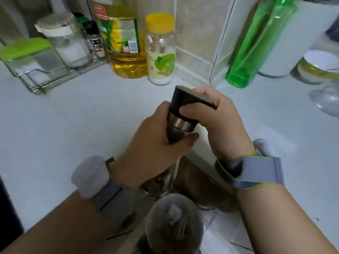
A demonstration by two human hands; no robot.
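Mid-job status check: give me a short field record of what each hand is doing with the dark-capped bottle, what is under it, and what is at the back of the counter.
held item: bottle, tilted, with the dark cap apparently on
left hand: grips the bottle's body below the metal collar
right hand: grips the cap, thumb across its front
below: round container, contents too blurred to tell
surface: white counter
back of counter: wire rack, oil bottle, yellow-lidded jar, green bottle, bowl
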